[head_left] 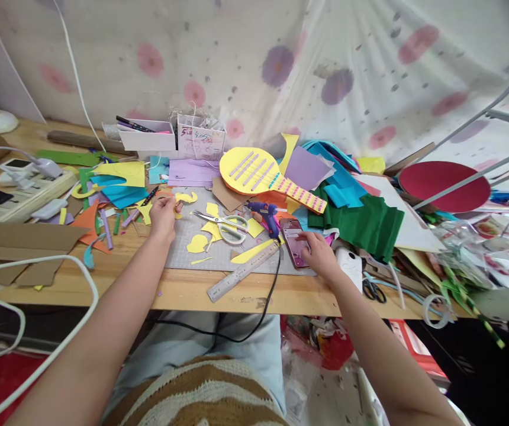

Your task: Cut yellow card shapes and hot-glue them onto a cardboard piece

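Note:
My left hand [163, 218] is closed in a pinch at the left edge of the grey cutting mat [183, 251]. A small curved yellow paper cutout [187, 198] sticks out from its fingertips. My right hand [320, 254] lies over a phone [293, 247], its index finger stretched onto the lit screen and the other fingers loosely bent. Between the hands, white-handled scissors [231, 229] lie among yellow paper scraps [197, 243]. A blue glue gun [267, 214] rests left of the phone, and a metal ruler [241, 273] lies slanted in front.
A yellow guitar-shaped craft [248, 170] lies behind the mat. Green crepe paper [365, 222] is heaped at right, near black scissors [374, 291] and a tape roll [435, 312]. Cardboard [28, 242] and a power strip [23, 198] lie left. The glue gun's black cord [272, 293] hangs over the table edge.

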### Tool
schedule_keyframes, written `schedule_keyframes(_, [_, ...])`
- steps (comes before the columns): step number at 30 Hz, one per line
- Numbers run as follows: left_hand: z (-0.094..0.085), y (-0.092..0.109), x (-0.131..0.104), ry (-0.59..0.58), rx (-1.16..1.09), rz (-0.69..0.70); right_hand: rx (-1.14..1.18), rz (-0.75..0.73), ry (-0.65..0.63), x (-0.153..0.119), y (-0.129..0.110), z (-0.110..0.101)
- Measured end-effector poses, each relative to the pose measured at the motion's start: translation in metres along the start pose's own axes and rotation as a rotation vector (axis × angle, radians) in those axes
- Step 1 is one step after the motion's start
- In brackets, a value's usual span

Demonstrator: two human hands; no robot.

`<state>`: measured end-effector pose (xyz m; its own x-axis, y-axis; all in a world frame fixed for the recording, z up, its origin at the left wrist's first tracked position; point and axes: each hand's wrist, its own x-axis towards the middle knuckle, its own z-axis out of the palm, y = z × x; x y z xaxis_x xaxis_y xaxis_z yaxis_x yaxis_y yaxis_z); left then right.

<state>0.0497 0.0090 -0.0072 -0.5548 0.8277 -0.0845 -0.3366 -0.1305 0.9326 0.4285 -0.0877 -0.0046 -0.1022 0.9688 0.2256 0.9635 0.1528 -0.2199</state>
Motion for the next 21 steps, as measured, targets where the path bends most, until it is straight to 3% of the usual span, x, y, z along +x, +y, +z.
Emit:
schedule_keyframes(5, [-0.001, 0.003, -0.001, -0.006, -0.016, -0.086, -0.023, -0.015, 0.068, 0.012, 0.004, 0.005])
schedule_keyframes(11, [0.0, 0.002, -0.004, 0.009, 0.004, -0.114, 0.078, 0.003, 0.069, -0.009, 0.002, 0.001])
schedule_keyframes(21, [0.001, 0.001, -0.007, 0.004, 0.048, -0.06, 0.016, -0.01, 0.024, -0.013, 0.0, -0.005])
